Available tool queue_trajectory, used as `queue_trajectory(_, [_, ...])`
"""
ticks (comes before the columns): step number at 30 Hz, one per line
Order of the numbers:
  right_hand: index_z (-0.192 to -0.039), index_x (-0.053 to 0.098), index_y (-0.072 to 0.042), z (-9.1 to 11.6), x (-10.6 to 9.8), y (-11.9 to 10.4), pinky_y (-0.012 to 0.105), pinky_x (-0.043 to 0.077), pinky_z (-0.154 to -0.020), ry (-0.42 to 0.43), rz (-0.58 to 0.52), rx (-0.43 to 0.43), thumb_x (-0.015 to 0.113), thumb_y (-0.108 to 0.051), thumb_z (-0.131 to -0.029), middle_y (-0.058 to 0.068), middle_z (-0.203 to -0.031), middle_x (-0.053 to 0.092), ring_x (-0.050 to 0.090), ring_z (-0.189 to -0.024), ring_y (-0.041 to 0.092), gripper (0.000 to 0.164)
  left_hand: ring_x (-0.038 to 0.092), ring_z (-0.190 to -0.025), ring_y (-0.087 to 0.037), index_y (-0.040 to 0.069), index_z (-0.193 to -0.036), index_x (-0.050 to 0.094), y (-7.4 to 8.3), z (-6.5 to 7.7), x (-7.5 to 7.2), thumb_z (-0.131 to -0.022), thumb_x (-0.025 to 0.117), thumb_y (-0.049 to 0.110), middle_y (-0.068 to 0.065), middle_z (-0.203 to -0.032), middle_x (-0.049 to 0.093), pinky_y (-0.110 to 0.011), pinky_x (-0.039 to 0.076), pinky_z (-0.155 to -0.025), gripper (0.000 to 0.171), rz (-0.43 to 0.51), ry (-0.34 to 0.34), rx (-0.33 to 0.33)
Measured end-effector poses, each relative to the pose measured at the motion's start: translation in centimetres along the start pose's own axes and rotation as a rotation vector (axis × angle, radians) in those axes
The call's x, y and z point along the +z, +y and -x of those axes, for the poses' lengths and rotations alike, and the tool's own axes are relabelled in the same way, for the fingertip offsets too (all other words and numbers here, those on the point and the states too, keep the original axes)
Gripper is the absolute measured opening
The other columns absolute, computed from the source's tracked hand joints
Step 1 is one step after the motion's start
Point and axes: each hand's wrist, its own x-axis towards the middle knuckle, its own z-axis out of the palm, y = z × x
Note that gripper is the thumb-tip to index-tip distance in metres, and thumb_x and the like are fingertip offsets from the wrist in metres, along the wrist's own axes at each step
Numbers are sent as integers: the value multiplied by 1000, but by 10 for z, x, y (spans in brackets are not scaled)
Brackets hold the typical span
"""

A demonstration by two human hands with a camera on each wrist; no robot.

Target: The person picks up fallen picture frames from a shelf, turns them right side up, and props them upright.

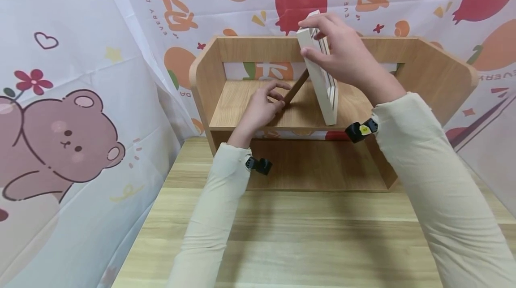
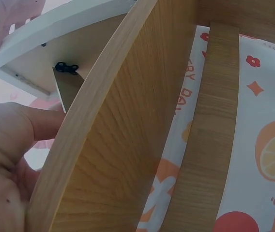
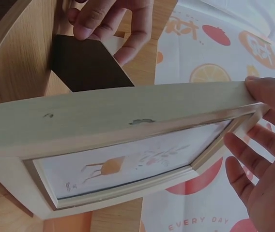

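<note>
A white picture frame (image 1: 321,88) stands tilted on the upper board of a wooden shelf rack (image 1: 262,122). My right hand (image 1: 346,53) grips its top edge, thumb on one side and fingers on the other. A drawing (image 3: 128,162) of an orange shape shows behind its front in the right wrist view. From its back a dark brown support leg (image 1: 297,86) slants out, joined by a small black hinge (image 2: 66,67). My left hand (image 1: 263,106) pinches the lower end of this leg with thumb and fingers.
The rack's side panels (image 1: 439,73) rise left and right, with a back rail (image 1: 258,48) between. Below is a lower shelf (image 1: 318,162). The rack stands on a wooden table (image 1: 306,238). Printed cloth (image 1: 133,19) hangs behind and at the left.
</note>
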Motion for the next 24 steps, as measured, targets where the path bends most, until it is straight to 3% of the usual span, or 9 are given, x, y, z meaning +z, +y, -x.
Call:
queue_trajectory(19, [-140, 46, -14, -8, 6, -7, 41, 50, -94, -2, 27, 107, 56, -26, -96, 9, -144, 40, 51, -118, 27, 46, 60, -76, -21, 20, -120, 60, 2, -10, 3, -96, 53, 0, -12, -101, 63, -25, 42, -61, 32, -69, 45, -34])
queue_trajectory(24, [-140, 45, -13, -10, 7, -10, 41, 49, -97, -10, 33, 119, 55, -26, -97, 10, -144, 38, 51, -119, 27, 46, 59, -76, -21, 22, -120, 60, 2, -13, 3, -96, 53, 1, -11, -102, 63, -28, 41, -66, 33, -110, 58, -52])
